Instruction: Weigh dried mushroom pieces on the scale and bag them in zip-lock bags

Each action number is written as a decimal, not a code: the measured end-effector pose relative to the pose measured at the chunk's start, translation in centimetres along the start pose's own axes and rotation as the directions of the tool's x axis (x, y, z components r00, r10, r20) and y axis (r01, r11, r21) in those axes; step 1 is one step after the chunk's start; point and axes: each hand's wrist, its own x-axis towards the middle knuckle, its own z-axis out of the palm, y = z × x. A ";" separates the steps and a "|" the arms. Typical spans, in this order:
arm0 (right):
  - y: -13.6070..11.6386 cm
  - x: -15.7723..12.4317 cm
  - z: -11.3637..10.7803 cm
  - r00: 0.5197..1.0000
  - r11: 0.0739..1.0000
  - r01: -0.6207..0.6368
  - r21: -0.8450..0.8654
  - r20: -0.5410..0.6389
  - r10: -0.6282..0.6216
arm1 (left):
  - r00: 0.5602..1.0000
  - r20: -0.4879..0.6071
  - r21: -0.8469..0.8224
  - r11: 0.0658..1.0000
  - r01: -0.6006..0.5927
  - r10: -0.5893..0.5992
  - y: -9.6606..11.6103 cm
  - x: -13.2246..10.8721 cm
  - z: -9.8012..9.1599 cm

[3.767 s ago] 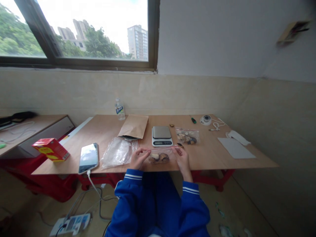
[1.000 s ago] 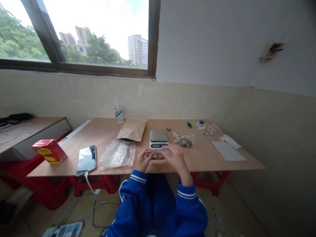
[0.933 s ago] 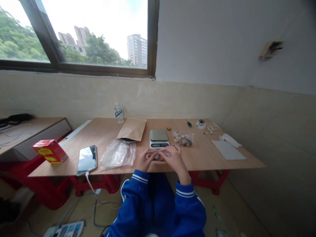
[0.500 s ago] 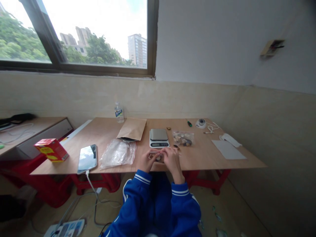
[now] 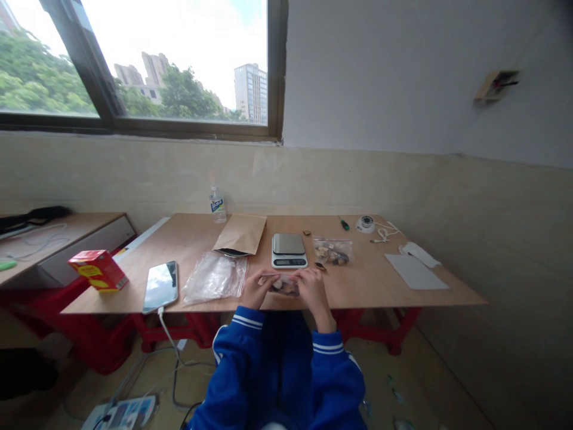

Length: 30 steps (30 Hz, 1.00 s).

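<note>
Pinching the top edge of a small clear bag point(image 5: 285, 287), I had my left hand point(image 5: 256, 288) at one end and my right hand point(image 5: 311, 290) at the other, each closed to a narrow grip. The bag, with brown and pale pieces inside, was at the near side of the table point(image 5: 371, 289), in front of the scale point(image 5: 289, 252); I could not tell if its base rested on the wood, or if its mouth was sealed. To my mind, doing this well meant keeping that edge straight and lightly taut, pressing it in short, even steps, and leaving the lumpy pieces low so none got caught. Too hard a pull could have tipped them. Just beyond my right hand lay a dark piece point(image 5: 320, 266), best not knocked, and past it a second filled bag point(image 5: 333, 251). To my left, thin plastic bags point(image 5: 215, 278) lay near a brown paper pouch point(image 5: 242, 234); I judged it wise to keep my left sleeve point(image 5: 245, 325) off the plastic.
</note>
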 end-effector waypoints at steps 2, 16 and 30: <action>-0.3 -0.1 0.1 0.999 1.000 0.013 -0.006 -0.051 -0.013 | 1.000 -0.014 -0.008 1.000 0.000 0.000 -0.2 0.1 -0.1; -0.5 0.0 -1.0 0.996 1.000 0.004 -0.005 -0.084 -0.004 | 0.989 -0.112 -0.123 0.989 0.083 -0.097 -1.4 0.3 0.0; 9.2 3.7 -13.8 0.938 0.929 -0.308 0.206 -0.096 0.333 | 0.987 0.089 -0.140 0.979 0.148 -0.137 -2.3 0.7 -0.1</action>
